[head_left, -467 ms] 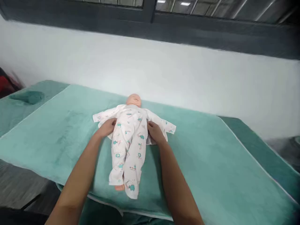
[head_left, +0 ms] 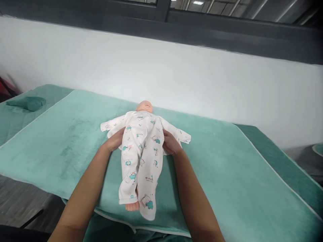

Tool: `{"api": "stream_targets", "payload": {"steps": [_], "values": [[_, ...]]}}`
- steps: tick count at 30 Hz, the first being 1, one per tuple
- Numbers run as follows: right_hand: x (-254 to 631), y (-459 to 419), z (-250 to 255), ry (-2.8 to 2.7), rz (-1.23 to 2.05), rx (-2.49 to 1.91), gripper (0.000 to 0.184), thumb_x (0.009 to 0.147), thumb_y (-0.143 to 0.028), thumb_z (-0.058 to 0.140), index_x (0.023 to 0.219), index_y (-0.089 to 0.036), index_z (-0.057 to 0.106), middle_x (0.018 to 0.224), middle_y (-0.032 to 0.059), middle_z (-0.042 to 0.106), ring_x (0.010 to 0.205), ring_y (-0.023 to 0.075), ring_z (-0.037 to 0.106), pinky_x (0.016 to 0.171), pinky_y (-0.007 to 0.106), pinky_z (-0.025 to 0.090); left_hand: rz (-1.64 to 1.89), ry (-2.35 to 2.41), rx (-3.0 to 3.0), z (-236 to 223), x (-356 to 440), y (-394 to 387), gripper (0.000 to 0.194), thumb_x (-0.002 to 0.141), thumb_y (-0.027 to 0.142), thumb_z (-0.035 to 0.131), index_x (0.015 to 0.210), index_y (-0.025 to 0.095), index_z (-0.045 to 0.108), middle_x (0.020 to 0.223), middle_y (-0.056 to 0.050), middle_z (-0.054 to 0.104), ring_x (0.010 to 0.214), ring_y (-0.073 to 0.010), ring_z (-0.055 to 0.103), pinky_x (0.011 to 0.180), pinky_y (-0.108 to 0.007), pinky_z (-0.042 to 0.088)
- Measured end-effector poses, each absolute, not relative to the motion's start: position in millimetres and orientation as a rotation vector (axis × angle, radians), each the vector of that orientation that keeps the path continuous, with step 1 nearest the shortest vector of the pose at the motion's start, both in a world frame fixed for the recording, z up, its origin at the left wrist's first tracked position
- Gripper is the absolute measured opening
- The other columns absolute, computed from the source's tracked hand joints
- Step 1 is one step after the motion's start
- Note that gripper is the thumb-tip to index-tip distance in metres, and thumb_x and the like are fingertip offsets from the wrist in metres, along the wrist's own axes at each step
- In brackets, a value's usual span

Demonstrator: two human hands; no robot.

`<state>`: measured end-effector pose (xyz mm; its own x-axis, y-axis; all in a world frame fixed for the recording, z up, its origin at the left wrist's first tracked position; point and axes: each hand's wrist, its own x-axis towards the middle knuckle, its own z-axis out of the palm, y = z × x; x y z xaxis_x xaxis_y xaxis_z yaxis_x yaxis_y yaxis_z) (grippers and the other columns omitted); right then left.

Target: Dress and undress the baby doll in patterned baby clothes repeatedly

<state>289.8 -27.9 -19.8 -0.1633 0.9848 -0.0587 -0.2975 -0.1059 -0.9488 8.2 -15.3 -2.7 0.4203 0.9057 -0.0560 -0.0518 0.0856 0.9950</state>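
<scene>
A baby doll (head_left: pixel 144 106) lies on its back on the teal cover, head toward the wall. It wears a white printed top (head_left: pixel 184 136) with the sleeves spread wide. White printed trousers (head_left: pixel 148 161) reach high up its front. My left hand (head_left: pixel 116 139) is closed on the trousers at one side of the waist, and my right hand (head_left: pixel 171 142) grips them at the opposite side. The fingertips of both hands are hidden behind the cloth. Bare toes (head_left: pixel 132 206) show below one trouser leg; the other leg's hem covers its foot.
The teal cover (head_left: pixel 227 174) spreads over a wide bed against a white wall (head_left: pixel 161 74). A folded teal cloth (head_left: pixel 27 103) lies at the far left. A dark window frame (head_left: pixel 101 20) runs above the wall. Grey floor (head_left: pixel 20 195) shows at the lower left.
The trouser legs have shifted slightly to the right and toward me, and more toes show. My right hand has moved a little right, with its fingers further behind the cloth.
</scene>
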Motion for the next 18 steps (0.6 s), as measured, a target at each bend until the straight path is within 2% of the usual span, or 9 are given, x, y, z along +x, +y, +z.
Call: {"api": "stream_targets", "payload": {"steps": [4, 7, 10, 14, 16, 18], "values": [[283, -29, -20, -0.984, 1.517, -0.951, 0.041, 0.066, -0.027, 0.081, 0.106, -0.020, 0.072, 0.096, 0.0039, 0.077, 0.087, 0.0224, 0.067, 0.086, 0.039, 0.054, 0.869, 0.836, 1.197, -1, 12, -20, 0.061, 0.077, 0.037, 0.077, 0.135, 0.021, 0.064, 0.131, -0.012, 0.070, 0.130, -0.0355, 0.059, 0.110, -0.048, 0.048], [278, -30, -19, -1.027, 1.376, -1.039, 0.029, 0.067, -0.029, 0.077, 0.093, -0.020, 0.070, 0.087, 0.0012, 0.074, 0.079, 0.0198, 0.063, 0.077, 0.036, 0.052, 0.839, 0.819, 1.135, -2, 14, -23, 0.052, 0.080, 0.036, 0.074, 0.129, 0.019, 0.067, 0.124, -0.012, 0.074, 0.123, -0.0347, 0.063, 0.104, -0.047, 0.052], [274, -33, -16, -1.074, 1.068, -1.207, 0.015, 0.067, -0.029, 0.069, 0.073, -0.021, 0.058, 0.070, -0.0043, 0.061, 0.069, 0.0142, 0.049, 0.067, 0.029, 0.042, 0.798, 0.858, 1.075, -4, 17, -26, 0.039, 0.080, 0.029, 0.071, 0.117, 0.015, 0.073, 0.113, -0.012, 0.077, 0.115, -0.0350, 0.067, 0.098, -0.046, 0.055], [270, -34, -13, -1.089, 0.857, -1.347, 0.019, 0.066, -0.026, 0.061, 0.063, -0.021, 0.043, 0.061, -0.0071, 0.041, 0.067, 0.0120, 0.033, 0.062, 0.028, 0.027, 0.792, 0.879, 1.022, -3, 19, -27, 0.035, 0.073, 0.022, 0.073, 0.107, 0.015, 0.075, 0.101, -0.009, 0.080, 0.110, -0.0325, 0.069, 0.094, -0.042, 0.056], [270, -33, -13, -1.099, 0.836, -1.389, 0.019, 0.065, -0.024, 0.061, 0.064, -0.022, 0.042, 0.062, -0.0069, 0.040, 0.069, 0.0128, 0.032, 0.063, 0.029, 0.025, 0.769, 0.888, 1.025, -4, 18, -26, 0.036, 0.071, 0.024, 0.075, 0.107, 0.015, 0.076, 0.100, -0.009, 0.080, 0.107, -0.0305, 0.071, 0.092, -0.040, 0.057], [271, -32, -14, -1.100, 0.841, -1.416, 0.016, 0.065, -0.023, 0.062, 0.067, -0.021, 0.046, 0.065, -0.0058, 0.047, 0.073, 0.0143, 0.036, 0.066, 0.029, 0.027, 0.735, 0.912, 1.049, -7, 16, -24, 0.040, 0.071, 0.026, 0.076, 0.110, 0.016, 0.075, 0.102, -0.009, 0.079, 0.104, -0.0289, 0.072, 0.089, -0.038, 0.059]]}}
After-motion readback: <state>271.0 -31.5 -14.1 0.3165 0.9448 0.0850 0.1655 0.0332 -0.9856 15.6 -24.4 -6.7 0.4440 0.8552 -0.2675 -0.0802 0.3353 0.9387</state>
